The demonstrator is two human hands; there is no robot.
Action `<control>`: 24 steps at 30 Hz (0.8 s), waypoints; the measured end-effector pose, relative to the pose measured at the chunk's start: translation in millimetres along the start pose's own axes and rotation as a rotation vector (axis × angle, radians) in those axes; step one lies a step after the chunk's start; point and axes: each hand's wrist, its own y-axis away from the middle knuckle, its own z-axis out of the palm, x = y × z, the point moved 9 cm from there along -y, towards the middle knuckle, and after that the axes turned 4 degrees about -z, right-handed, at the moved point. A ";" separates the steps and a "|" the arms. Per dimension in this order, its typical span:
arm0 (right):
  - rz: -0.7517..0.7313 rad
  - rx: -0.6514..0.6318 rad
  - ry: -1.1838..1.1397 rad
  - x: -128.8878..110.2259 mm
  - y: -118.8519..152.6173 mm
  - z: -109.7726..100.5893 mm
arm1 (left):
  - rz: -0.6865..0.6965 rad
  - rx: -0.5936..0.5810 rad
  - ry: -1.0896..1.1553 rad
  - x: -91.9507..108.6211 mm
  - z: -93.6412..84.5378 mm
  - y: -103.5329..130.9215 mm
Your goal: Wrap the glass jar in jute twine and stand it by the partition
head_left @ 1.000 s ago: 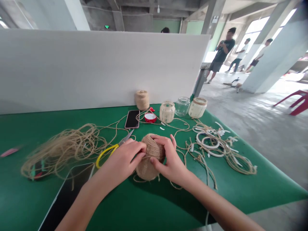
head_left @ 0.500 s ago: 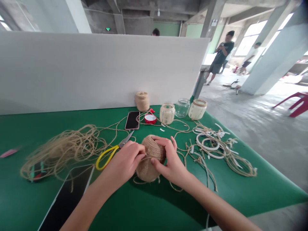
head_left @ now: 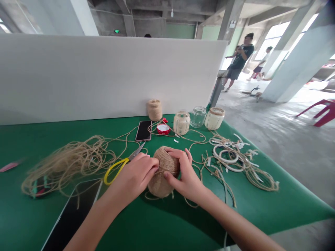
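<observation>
In the middle of the table stands a rounded, jar-sized body wound with jute twine (head_left: 161, 186); whether a jar is inside is hidden. My right hand (head_left: 184, 170) curves over its right side, thumb on the front and fingers across the upper part. My left hand (head_left: 141, 170) is closed at its left side, thumb and forefinger pinched where a twine strand runs across the windings. Just behind my left hand lie yellow-handled scissors (head_left: 117, 170), their blades pointing away. Loose twine ends show beneath the wound body.
Loose jute twine (head_left: 78, 157) is heaped on the left, beside a dark tablet-like panel (head_left: 75, 205). Behind are a phone (head_left: 143, 130), red tape roll (head_left: 163, 129), twine-wrapped jar (head_left: 155, 111) and glass jar (head_left: 198, 117). Coiled cords and white rings (head_left: 229, 157) lie right. A white partition (head_left: 112, 76) closes the back.
Both hands keep nearly the same place on the twine-wound body; my left hand has shifted only very slightly. In the background, a person in white has moved left.
</observation>
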 end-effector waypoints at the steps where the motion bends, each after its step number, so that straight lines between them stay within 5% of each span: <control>1: -0.001 0.002 0.000 0.1 0.1 -0.2 | 0.001 0.001 -0.008 0.2 -0.3 -0.2; 24: -0.012 -0.003 0.003 -2.9 0.5 -0.8 | 0.182 0.042 -0.119 17.2 -4.6 0.2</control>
